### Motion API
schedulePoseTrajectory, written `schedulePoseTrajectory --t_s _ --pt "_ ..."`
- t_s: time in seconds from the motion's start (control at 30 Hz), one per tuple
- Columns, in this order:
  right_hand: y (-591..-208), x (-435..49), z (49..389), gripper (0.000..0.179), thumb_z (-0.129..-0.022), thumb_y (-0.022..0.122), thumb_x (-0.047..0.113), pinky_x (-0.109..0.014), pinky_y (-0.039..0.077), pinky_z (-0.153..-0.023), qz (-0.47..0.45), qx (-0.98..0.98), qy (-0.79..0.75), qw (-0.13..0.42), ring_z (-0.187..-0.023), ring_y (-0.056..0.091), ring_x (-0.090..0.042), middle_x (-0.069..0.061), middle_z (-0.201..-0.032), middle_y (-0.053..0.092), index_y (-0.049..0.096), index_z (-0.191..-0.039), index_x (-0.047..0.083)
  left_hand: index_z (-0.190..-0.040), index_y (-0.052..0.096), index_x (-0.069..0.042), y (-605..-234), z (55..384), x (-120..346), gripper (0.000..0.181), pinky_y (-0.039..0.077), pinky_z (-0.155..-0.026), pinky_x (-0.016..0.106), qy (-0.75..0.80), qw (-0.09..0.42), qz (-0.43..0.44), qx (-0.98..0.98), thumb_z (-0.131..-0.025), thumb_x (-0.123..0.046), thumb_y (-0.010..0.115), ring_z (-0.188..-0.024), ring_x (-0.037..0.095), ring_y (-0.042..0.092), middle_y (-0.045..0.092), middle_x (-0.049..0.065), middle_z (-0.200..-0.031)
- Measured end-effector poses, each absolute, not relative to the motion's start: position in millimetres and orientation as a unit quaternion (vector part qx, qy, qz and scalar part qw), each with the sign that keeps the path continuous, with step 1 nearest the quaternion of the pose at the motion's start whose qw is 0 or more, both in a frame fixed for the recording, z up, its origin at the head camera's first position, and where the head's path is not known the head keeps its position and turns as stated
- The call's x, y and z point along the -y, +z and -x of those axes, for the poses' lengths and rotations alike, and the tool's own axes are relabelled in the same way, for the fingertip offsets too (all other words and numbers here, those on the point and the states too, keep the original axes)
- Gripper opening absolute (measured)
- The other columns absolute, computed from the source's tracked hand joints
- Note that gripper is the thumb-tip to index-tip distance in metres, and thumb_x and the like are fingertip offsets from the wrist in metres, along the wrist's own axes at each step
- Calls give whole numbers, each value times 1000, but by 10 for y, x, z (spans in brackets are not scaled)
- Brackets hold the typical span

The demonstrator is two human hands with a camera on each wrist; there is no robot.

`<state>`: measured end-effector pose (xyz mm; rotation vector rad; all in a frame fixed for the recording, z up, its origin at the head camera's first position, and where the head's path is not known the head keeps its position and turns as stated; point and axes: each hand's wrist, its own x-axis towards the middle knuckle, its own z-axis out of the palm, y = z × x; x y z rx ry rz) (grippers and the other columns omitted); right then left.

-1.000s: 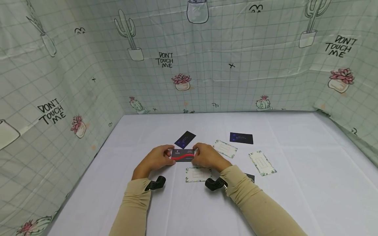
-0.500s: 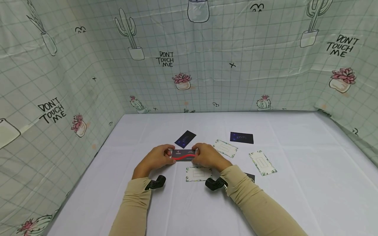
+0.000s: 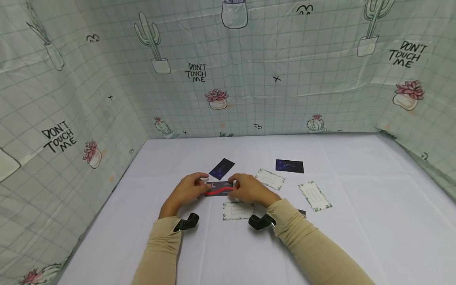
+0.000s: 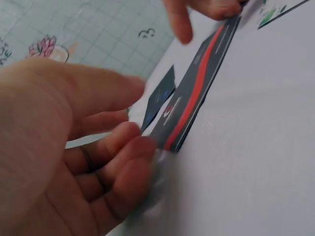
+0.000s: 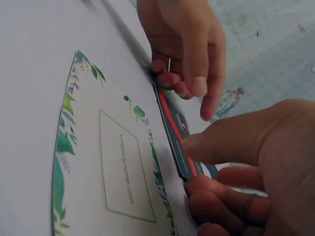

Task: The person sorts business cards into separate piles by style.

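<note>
A black business card [image 3: 220, 186] with a wavy red stripe lies between both hands. A second dark edge shows along its near side in the left wrist view. The left hand [image 3: 183, 193] is at its left end, curled fingertips [image 4: 140, 140] touching that end while another finger stands raised off it. At the opposite end the right hand [image 3: 251, 190] holds the card, one tip overlapping its face and curled fingers [image 5: 202, 184] at the corner. Just beyond lies a dark blue card [image 3: 221, 169]. A white leaf-bordered card [image 3: 236, 211] is on the near side, partly under the right hand.
On the white-covered table [image 3: 356, 245], two more leaf-bordered cards [image 3: 270, 179] lie right of the right hand. Behind them is another dark blue card [image 3: 289, 166]. The right sleeve [image 3: 303, 237] mostly hides a dark card [image 3: 302, 213]. Printed cloth [image 3: 263, 103] walls the back and sides.
The left hand's grip on the card's left end has loosened: its fingers have spread and one tip has shifted up over the card's corner. The right hand stays at the right end.
</note>
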<state>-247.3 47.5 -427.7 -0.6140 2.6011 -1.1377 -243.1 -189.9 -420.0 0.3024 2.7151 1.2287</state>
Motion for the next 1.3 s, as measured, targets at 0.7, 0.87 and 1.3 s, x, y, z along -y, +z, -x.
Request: schedulePoseTrajectory --t_s 0.7,0.87,1.3 --pt "-4230 -1096 2438 33 -93 68 16 -33 48 -67 228 -893 -385 51 -70 60 -12 3 -82 66 67 -123 3 -129 65 -9 -4149 2395 1164 33 44 -58 30 344 63 -203 -915 -101 -24 61 -63 12 54 62 -4 -77" --pt "-4244 -1277 2424 32 -93 67 15 -33 48 -66 212 -901 -375 41 -69 61 -12 2 -81 66 67 -123 3 -129 67 -10 -4174 2388 1037 32 46 -59 30 327 67 -221 -916 -100 -24 61 -65 12 56 64 -4 -82" --pt "-4310 -1657 2435 33 -91 70 16 -33 47 -65 177 -923 -341 16 -71 57 -14 0 -83 65 68 -120 2 -124 70 -12 -4162 2463 741 30 46 -70 29 252 36 -224 -941 -98 -25 62 -77 10 55 62 -6 -88"
